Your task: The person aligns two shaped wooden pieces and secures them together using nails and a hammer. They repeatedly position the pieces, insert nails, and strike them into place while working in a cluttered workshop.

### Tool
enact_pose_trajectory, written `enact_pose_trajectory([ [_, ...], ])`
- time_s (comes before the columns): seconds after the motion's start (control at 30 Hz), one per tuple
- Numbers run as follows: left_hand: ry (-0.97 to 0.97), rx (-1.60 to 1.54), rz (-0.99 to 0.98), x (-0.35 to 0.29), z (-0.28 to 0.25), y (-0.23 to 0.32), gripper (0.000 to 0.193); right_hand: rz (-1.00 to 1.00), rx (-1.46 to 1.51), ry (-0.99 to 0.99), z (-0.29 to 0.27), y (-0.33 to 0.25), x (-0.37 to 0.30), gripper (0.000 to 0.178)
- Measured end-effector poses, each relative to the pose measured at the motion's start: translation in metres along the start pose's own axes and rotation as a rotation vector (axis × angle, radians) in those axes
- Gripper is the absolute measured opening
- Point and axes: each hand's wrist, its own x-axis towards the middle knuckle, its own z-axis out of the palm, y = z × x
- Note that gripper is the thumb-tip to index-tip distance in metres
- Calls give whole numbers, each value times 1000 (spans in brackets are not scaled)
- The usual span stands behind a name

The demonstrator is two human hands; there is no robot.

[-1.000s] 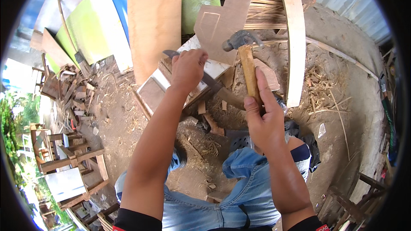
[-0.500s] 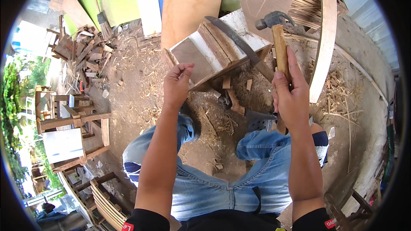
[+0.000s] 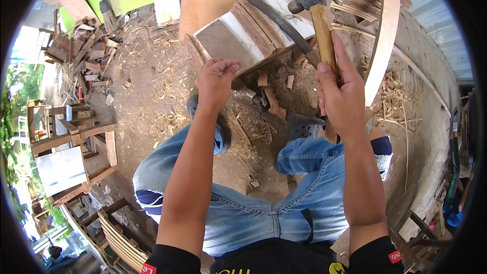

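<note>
Honey-coloured wood, worn smooth and darker in patches, forms the straight handle of the hammer (image 3: 323, 35), whose grey steel head has a rounded striking face on one side and a curved claw on the other. In the head view the right hand (image 3: 344, 94) is closed around this handle, thumb laid along it, with the steel head standing clear above the fingers. Behind the handle slants a machete (image 3: 284, 24), its long dull blade dark and gently curved, crossing over a white box (image 3: 234, 31); its lower end passes behind the right hand, so I cannot tell whether the fingers hold it too. On the box top lie rough, split-edged wooden strips (image 3: 256, 29) beside a flat, matt brown panel (image 3: 223, 41). The left hand (image 3: 215, 83) is bent, fingers curled and thumb drawn in to the fingertips, at the near edge of the box and well apart from the hammer; whether something small is pinched there I cannot tell. Between the two hands, lower down, a tool with a crooked wooden grip (image 3: 274, 104) lies on the dusty floor (image 3: 134, 83) among curly pale shavings (image 3: 261, 129)
</note>
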Motion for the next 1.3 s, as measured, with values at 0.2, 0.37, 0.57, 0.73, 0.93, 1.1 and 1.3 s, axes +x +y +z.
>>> enact_pose_trajectory([
  [0.2,15,-36,-33,4,7,-7,16,2,0,8,-3,2,0,55],
  [0.37,11,-91,2,4,3,-8,17,12,15,9,-4,3,2,56],
  [0.57,33,-73,5,4,4,-9,18,57,37,10,-5,1,1,55],
  [0.73,16,-57,10,3,4,-8,18,51,35,16,-3,1,1,55],
  [0.93,30,-49,23,2,6,-6,18,15,17,-3,0,3,1,56],
  [1.1,24,3,16,2,4,-6,17,16,6,2,0,4,2,56],
  [1.3,58,1,53,2,7,-7,16,70,48,0,-2,2,1,55],
])
